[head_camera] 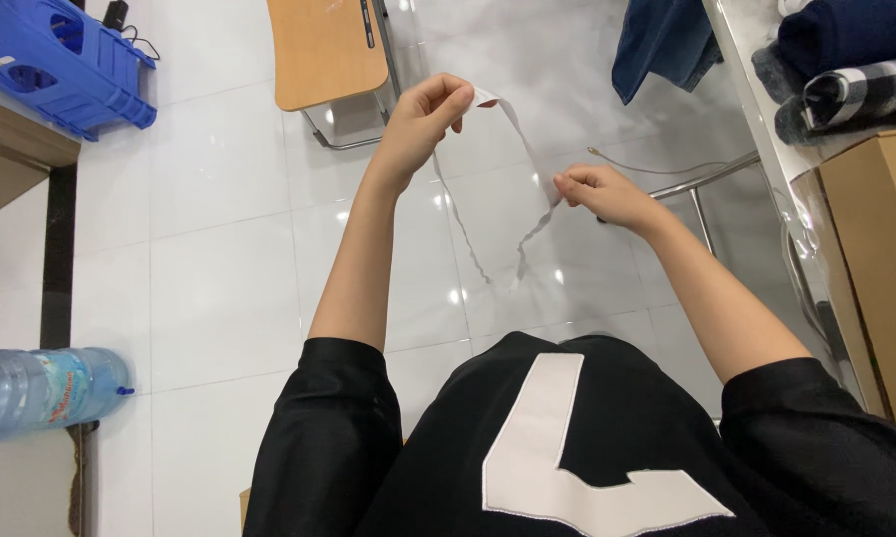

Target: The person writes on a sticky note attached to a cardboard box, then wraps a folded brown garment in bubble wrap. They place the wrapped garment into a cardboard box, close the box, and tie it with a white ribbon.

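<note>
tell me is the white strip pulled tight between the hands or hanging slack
Slack: the white strip droops in a loop below the left hand and right hand pinching it.

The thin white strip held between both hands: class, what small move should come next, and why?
Probably draw the hands apart. The left hand pinches the white strip at its upper end and the right hand pinches it lower down, yet the strip sags and a loose tail dangles toward the floor.
</note>
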